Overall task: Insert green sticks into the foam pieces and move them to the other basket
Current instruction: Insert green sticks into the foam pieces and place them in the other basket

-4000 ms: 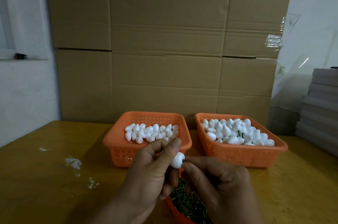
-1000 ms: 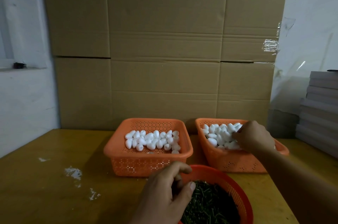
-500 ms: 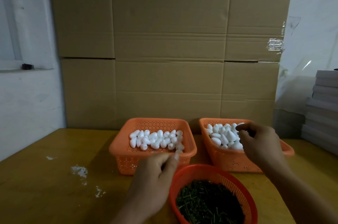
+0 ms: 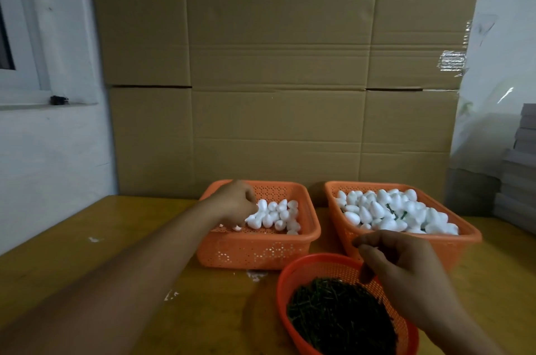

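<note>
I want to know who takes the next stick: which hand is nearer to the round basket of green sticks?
The right hand. It hovers over the round basket's far rim, above the green sticks. The left hand is farther back, in the left basket among the foam pieces.

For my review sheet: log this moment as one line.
phase: fetching parts | left hand: reaching into foam pieces in left basket | right hand: over green sticks, grip unclear | right basket: stick-fitted foam

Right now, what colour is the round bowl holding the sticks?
Orange-red mesh bowl, clearest in the head view.
</note>
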